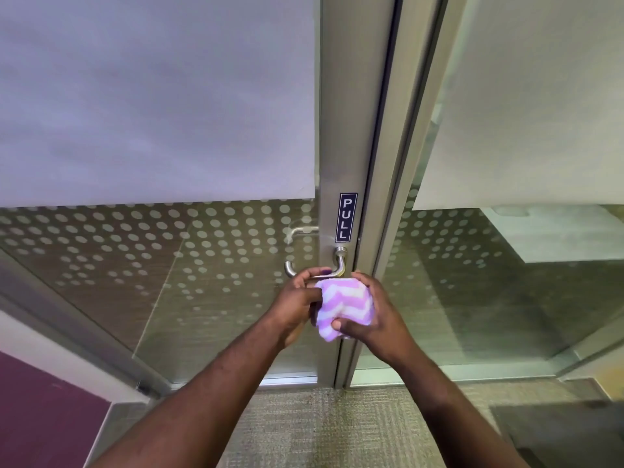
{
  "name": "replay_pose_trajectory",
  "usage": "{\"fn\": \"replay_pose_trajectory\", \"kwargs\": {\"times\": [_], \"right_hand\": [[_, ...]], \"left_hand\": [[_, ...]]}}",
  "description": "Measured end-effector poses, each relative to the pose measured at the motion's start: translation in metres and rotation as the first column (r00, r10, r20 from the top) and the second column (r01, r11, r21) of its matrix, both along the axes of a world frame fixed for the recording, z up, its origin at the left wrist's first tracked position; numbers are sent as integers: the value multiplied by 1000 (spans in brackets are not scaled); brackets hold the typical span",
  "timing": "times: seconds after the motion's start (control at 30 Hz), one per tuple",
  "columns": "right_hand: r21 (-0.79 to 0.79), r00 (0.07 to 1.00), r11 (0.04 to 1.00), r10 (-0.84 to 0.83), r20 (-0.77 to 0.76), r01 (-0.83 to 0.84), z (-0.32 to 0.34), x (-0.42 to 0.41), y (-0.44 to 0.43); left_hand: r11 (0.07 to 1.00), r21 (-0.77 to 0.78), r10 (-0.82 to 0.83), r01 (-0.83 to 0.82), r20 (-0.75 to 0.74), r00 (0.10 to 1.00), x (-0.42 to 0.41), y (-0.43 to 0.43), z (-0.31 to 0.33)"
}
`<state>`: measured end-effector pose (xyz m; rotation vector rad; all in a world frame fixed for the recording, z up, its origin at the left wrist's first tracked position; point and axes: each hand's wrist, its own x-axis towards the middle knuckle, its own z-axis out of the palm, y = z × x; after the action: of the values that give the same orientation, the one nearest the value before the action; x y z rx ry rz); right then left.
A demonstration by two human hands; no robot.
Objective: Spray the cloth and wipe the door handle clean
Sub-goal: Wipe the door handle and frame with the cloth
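A silver lever door handle (338,265) sticks out from the metal door frame, just under a dark "PULL" sticker (347,217). A bunched pink-and-white zigzag cloth (341,307) sits right below the handle, between my two hands. My right hand (371,315) cups the cloth from the right, thumb pressed on its lower edge. My left hand (297,304) pinches the cloth's left side, and its fingers reach up to the lever's horizontal bar. No spray bottle is in view.
The handle belongs to a glass door (202,265) with a frosted dot pattern and a frosted upper panel. A second glass panel (489,282) stands to the right of the metal frame (374,197). Carpet (320,434) lies below, and a purple wall (44,417) is at the lower left.
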<state>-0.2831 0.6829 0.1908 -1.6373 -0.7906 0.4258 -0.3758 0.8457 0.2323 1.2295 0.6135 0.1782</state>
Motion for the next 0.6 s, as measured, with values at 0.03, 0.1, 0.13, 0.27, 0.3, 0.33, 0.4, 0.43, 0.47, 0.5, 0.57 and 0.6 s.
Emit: {"fn": "replay_pose_trajectory", "kwargs": {"times": [0.03,0.1,0.13,0.27,0.3,0.33,0.4,0.43,0.47,0.5,0.57,0.6], "right_hand": [[-7,1000,1000,-3,5,3,-1,0,3],[-19,992,996,-85,88,87,-2,1,8],[-26,975,987,-154,159,160,-1,2,10],[-85,789,882,-368,493,464,13,19,24],[-64,754,868,-389,529,493,22,25,28],[-33,724,861,-406,558,508,32,30,34],[75,643,849,-451,619,523,53,41,45],[146,586,837,-483,651,528,63,46,52],[217,523,822,-514,680,526,73,51,60],[276,459,810,-535,709,518,81,56,67],[330,354,805,-532,769,494,92,66,84],[313,328,812,-506,798,492,92,72,91]], "left_hand": [[1000,2,-13,13,18,1000,1,4,3],[997,75,-20,17,51,998,6,12,11],[982,190,-7,-5,62,998,9,18,17],[677,715,64,-176,181,981,20,52,54],[575,786,55,-227,239,969,22,60,67],[461,841,33,-283,302,953,23,67,79],[233,895,-34,-380,398,917,24,80,102],[139,899,-79,-415,428,901,25,85,113],[54,899,-133,-434,438,889,27,89,123],[-24,899,-195,-438,425,884,30,93,133],[-167,896,-312,-411,348,884,39,101,151],[-226,891,-356,-394,301,885,45,106,160]]}}
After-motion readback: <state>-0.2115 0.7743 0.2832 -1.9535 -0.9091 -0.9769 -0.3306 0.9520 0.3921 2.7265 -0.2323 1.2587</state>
